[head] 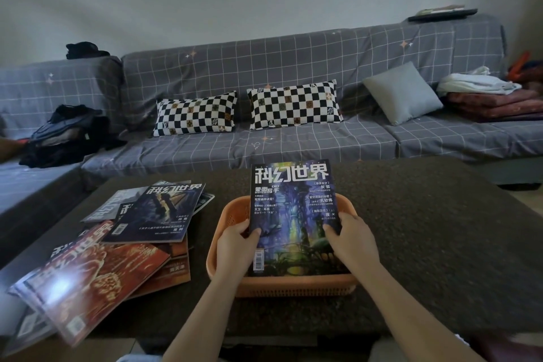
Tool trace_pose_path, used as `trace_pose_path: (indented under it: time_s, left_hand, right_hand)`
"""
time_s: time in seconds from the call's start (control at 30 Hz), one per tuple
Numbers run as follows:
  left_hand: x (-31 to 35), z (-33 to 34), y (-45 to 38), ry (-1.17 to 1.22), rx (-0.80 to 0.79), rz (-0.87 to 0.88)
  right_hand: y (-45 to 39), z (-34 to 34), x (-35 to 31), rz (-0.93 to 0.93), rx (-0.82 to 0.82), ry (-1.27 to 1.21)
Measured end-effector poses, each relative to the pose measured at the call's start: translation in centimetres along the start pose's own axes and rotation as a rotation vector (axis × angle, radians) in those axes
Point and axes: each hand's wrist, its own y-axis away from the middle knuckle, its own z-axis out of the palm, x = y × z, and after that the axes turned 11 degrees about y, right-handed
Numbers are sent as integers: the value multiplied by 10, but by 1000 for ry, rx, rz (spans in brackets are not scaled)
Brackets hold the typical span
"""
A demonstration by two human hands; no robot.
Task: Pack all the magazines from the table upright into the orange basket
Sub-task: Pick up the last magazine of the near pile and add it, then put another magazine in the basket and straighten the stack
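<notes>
A magazine with a blue and green cover stands upright in the orange basket, its lower edge down inside. My left hand grips its left edge and my right hand grips its right edge. The basket sits on the dark table, just in front of me. To the basket's left lies a loose pile of several magazines, with a dark blue one near the top and a red one at the front, overhanging the table's near left corner.
Behind the table runs a grey checked sofa with two checkered pillows, a grey cushion, folded blankets at the right and a dark bag at the left.
</notes>
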Motion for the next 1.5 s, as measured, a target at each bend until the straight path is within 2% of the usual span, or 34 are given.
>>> trace_pose_path:
  time_s: [0.17,0.23,0.33,0.47,0.53,0.63,0.8,1.1,1.3,1.5]
  left_hand:
    - [10,-2,7,18,-24,-52]
    - [13,-4,14,-18,-32,-20]
    - [13,-11,27,-22,66,86]
    - [9,-27,37,60,132,126]
    - [7,-37,37,85,155,132]
    - [4,-50,32,123,174,113]
    - [-2,-70,18,150,216,103]
    - [-28,-114,-44,109,279,36]
    - [-56,-144,-99,42,377,-8]
    - [-96,-175,-140,-234,504,-74]
  right_hand:
    - [7,-6,-5,19,-28,-58]
    - [16,-7,-9,6,2,-108]
    - [31,-4,-19,-61,99,-66]
    - [42,-4,-38,-29,51,0]
    - [44,-3,-49,-83,108,-10]
    - [46,1,-71,-194,132,-173]
    - [34,20,-111,-288,13,-369]
    - [-6,72,-184,-390,-121,-434]
    - [-38,112,-227,-324,-315,-347]
    - [-62,146,-267,-256,-593,-222]
